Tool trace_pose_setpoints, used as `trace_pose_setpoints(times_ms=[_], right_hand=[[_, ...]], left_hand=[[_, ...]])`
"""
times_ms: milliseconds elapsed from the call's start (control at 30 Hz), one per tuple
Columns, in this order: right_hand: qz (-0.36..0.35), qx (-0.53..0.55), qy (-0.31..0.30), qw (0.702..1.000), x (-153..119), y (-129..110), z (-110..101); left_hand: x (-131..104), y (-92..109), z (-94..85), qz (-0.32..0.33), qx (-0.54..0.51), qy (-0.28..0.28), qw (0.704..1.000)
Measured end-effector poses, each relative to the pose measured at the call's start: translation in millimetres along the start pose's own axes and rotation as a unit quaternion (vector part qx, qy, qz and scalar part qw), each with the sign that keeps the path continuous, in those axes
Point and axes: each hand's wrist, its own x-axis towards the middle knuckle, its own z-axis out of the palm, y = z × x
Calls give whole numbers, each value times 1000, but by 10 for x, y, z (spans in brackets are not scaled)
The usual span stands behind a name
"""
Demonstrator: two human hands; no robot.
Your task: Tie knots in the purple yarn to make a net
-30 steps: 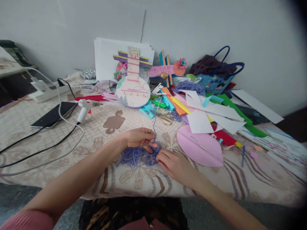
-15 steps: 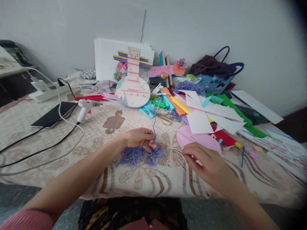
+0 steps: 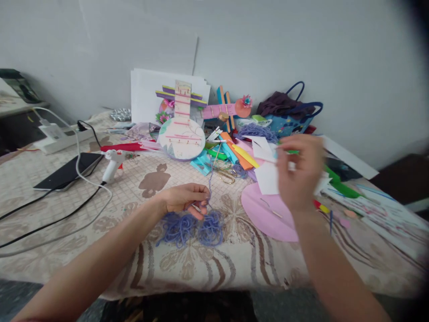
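My left hand (image 3: 187, 199) is closed on purple yarn (image 3: 210, 181), pinching a strand that runs up toward the clutter behind. Below its fingers lies a loose tangle of the same yarn (image 3: 184, 229) on the patterned cloth. My right hand (image 3: 300, 167), smeared by motion, is raised above the white paper pieces with its fingers bent. What it holds, if anything, does not show. A pink oval sheet (image 3: 254, 214) lies beneath and left of its wrist. On that sheet rests a thin stick-like tool (image 3: 273, 209), dark at one end and pale at the other.
A white glue gun (image 3: 113, 165) stands at the left, beside a black tablet-like slab (image 3: 69, 172) and loose cables. Behind are a decorated guitar-shaped craft (image 3: 181, 141), gold-handled scissors (image 3: 227, 179), coloured paper rolls (image 3: 246, 156), more purple yarn (image 3: 258, 132) and a blue bag (image 3: 290, 125).
My right hand has risen from the pink sheet to above the white papers, uncovering the thin tool. The left hand keeps its pinch on the yarn. The whole view has shifted slightly.
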Motion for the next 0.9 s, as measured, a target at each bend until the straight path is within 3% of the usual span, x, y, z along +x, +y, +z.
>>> trace_pose_setpoints(times_ms=[100,167,233,300,500,633,700,767,900], right_hand=[[-6,-14,-68,998,83,211,809],[0,-39,-159,987,93,437,1206],[0,-77,-248,966,86,642,1446],[10,-109,-280,954,76,770,1556],[35,-87,-249,964,68,763,1515],[144,-24,-221,964,-16,512,1343],[190,90,-292,933,-125,311,1238],[221,227,-394,863,-269,96,1151],[283,339,-424,790,-540,-233,1099]], left_hand=[[-92,105,-87,44,6,62,997],[-115,130,-147,74,-1,102,992],[-106,119,-191,88,2,131,988],[-80,89,-212,88,16,146,985],[-33,29,-205,93,56,140,984],[-29,27,-213,96,58,145,983],[-22,25,-219,100,58,145,983],[-12,21,-219,104,62,148,982],[6,5,-203,107,86,158,978]])
